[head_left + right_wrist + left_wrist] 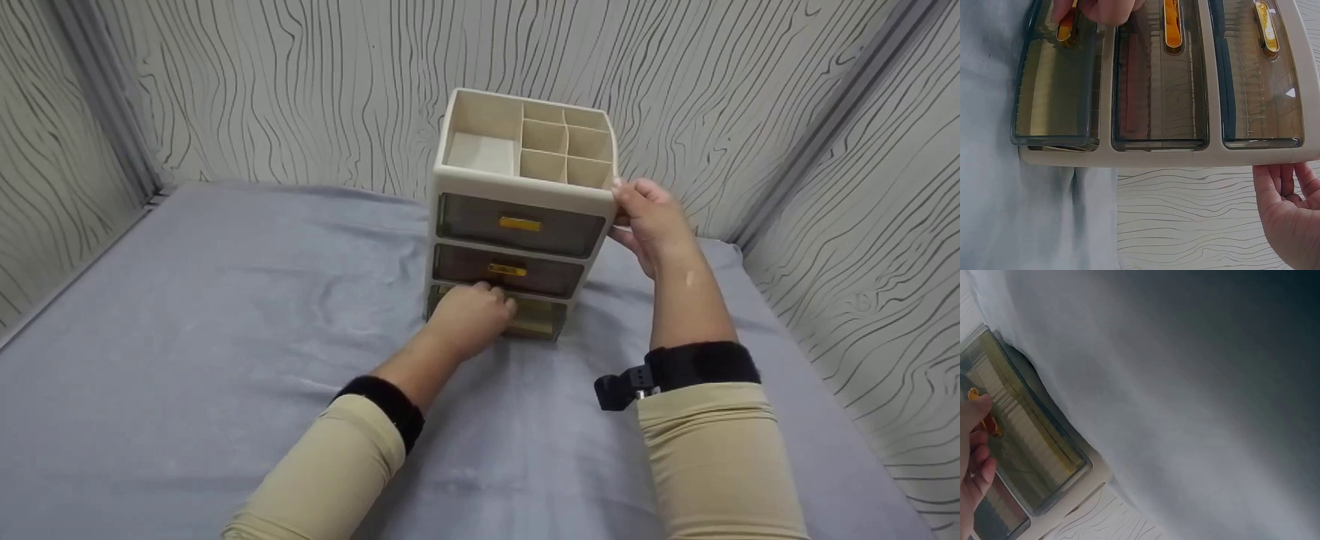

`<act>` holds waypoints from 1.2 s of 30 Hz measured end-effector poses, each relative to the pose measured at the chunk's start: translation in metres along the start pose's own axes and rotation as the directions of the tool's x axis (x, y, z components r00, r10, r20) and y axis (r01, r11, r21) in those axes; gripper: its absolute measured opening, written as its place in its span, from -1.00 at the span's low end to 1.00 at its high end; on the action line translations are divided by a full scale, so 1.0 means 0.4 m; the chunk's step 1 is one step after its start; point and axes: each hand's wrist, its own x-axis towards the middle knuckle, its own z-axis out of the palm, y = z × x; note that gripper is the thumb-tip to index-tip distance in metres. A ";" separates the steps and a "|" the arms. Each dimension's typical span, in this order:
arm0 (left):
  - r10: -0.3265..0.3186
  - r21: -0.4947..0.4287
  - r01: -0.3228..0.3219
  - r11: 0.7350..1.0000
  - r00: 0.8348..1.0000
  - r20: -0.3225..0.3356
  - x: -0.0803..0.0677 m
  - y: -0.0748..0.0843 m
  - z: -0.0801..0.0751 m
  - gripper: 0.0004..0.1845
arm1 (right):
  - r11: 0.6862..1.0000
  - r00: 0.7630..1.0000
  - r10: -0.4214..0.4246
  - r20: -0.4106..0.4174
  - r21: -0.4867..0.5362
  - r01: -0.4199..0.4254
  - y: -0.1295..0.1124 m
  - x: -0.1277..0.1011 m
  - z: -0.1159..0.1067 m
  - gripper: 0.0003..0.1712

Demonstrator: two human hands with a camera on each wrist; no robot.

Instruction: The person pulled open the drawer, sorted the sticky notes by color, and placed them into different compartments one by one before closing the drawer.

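Note:
A cream desktop drawer unit [521,184] stands on the cloth, with three smoky clear drawers bearing amber handles. My left hand [472,319] is at its lowest drawer [1053,95], pinching that drawer's amber handle [995,426] between thumb and fingers. In the right wrist view this drawer juts a little from the frame, while the middle drawer [1179,95] and top drawer [1258,90] sit flush. My right hand [651,225] touches the unit's right side near the upper front corner, fingers fairly straight against it.
The unit's top has one large open compartment [480,152] on the left and several small ones on the right. Grey cloth [225,337] covers the table. Wood-grain patterned panels [300,97] rise close behind and at both sides.

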 end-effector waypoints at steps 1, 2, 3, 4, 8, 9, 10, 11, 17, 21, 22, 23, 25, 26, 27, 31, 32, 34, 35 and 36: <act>-0.006 0.006 0.006 1.000 1.000 0.002 0.003 0.000 0.001 -0.90 | 1.000 1.000 -0.001 0.006 0.006 0.001 0.000 0.000 0.000 -0.74; -0.011 0.015 0.011 1.000 1.000 0.006 0.006 -0.001 0.002 -0.90 | 1.000 1.000 -0.001 0.012 0.014 0.001 0.000 0.000 0.001 -0.73; -0.015 0.021 0.014 1.000 1.000 0.011 0.009 -0.001 0.003 -0.90 | 1.000 1.000 -0.001 0.017 0.020 0.001 0.000 0.000 0.002 -0.73; -0.018 0.026 0.018 1.000 1.000 0.017 0.012 -0.002 0.003 -0.90 | 1.000 1.000 -0.001 0.023 0.028 0.000 0.000 0.000 0.003 -0.73; -0.023 0.040 0.022 0.999 0.999 0.040 0.021 -0.004 0.004 -0.89 | 1.000 1.000 -0.003 0.029 0.027 0.002 0.001 0.002 0.010 -0.73; -0.024 0.043 0.022 0.999 0.999 0.041 0.023 -0.005 0.005 -0.88 | 1.000 1.000 -0.004 0.030 0.026 0.003 0.001 0.003 0.011 -0.73; -0.026 0.047 0.024 0.999 0.999 0.036 0.025 -0.005 0.007 -0.87 | 1.000 1.000 -0.005 0.030 0.026 0.004 0.002 0.003 0.012 -0.73; -0.029 0.053 0.028 0.998 0.999 0.031 0.027 -0.005 0.008 -0.85 | 1.000 1.000 -0.007 0.030 0.022 0.006 0.002 0.003 0.013 -0.74; -0.055 0.080 0.054 0.995 0.998 0.009 0.034 -0.009 0.016 -0.79 | 0.999 0.999 -0.011 0.038 0.034 0.009 0.003 0.008 0.017 -0.73; -0.067 0.080 0.065 0.995 0.998 0.017 0.035 -0.011 0.018 -0.77 | 1.000 1.000 0.003 0.021 0.018 -0.004 0.002 0.012 0.018 -0.72; -0.071 0.075 0.069 0.995 0.997 0.024 0.034 -0.013 0.016 -0.77 | 1.000 1.000 0.005 0.015 0.012 -0.005 0.002 0.013 0.018 -0.72; -0.075 0.070 0.072 0.995 0.997 0.037 0.033 -0.016 0.015 -0.77 | 1.000 1.000 0.006 0.013 -0.002 -0.006 0.002 0.014 0.017 -0.72; -0.079 0.060 0.074 0.995 0.993 0.086 0.029 -0.025 0.006 -0.77 | 0.999 1.000 0.002 0.007 -0.035 -0.001 0.002 0.016 0.016 -0.71; -0.082 0.056 0.076 0.996 0.990 0.116 0.026 -0.033 0.001 -0.78 | 0.999 1.000 -0.002 0.007 -0.045 0.002 0.003 0.018 0.015 -0.70; -0.084 0.045 0.078 0.996 0.985 0.152 0.022 -0.042 -0.004 -0.78 | 0.999 1.000 -0.004 0.009 -0.049 0.004 0.003 0.019 0.014 -0.70; -0.100 -0.036 0.117 0.992 0.944 0.314 0.002 -0.091 -0.018 -0.79 | 0.994 1.000 -0.027 0.006 -0.102 0.027 0.004 0.023 0.008 -0.70; -0.106 -0.059 0.134 0.989 0.933 0.345 -0.004 -0.105 -0.020 -0.78 | 0.993 0.999 -0.033 0.008 -0.112 0.033 0.003 0.024 0.005 -0.70; -0.140 -0.106 0.199 0.974 0.902 0.409 -0.018 -0.135 -0.023 -0.78 | 0.986 0.999 -0.053 0.013 -0.156 0.054 0.004 0.028 0.000 -0.69; -0.163 -0.122 0.238 0.964 0.883 0.440 -0.027 -0.149 -0.025 -0.79 | 0.983 0.998 -0.060 0.016 -0.173 0.062 0.006 0.030 -0.003 -0.68; -0.192 -0.133 0.284 0.949 0.862 0.469 -0.036 -0.164 -0.026 -0.81 | 0.979 0.997 -0.070 0.019 -0.190 0.072 0.008 0.031 -0.008 -0.67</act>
